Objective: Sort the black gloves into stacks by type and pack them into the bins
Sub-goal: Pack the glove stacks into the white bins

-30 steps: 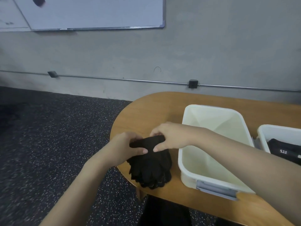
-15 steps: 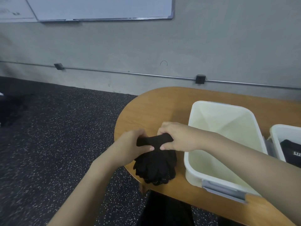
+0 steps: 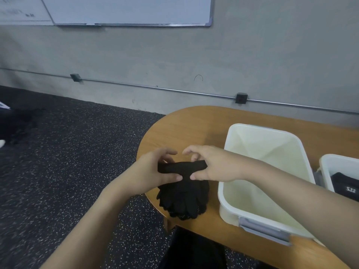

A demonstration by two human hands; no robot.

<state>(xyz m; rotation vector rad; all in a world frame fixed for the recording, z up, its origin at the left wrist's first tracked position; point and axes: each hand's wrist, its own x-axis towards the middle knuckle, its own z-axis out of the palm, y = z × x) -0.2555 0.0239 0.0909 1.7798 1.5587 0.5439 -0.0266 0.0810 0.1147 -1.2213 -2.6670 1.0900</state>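
A stack of black knit gloves (image 3: 183,199) lies at the rounded left end of the wooden table (image 3: 194,125), fingers pointing toward me. My left hand (image 3: 153,171) pinches the cuff end of the stack from the left, thumb on top. My right hand (image 3: 211,166) pinches the same cuff end from the right, its thumb almost meeting the left thumb. Right of the stack stands an empty white bin (image 3: 229,177). A second white bin (image 3: 324,171) at the right edge holds black gloves (image 3: 345,185) with white print.
The table edge curves close around the glove stack, with dark speckled floor (image 3: 68,162) to the left and below. A grey wall with a metal conduit (image 3: 155,87) runs behind the table. A whiteboard (image 3: 126,10) hangs above.
The fingers of both hands have lifted and spread off the cuffs, leaving mainly the thumbs pressing. The stack stays in the same place on the table; the camera has shifted slightly.
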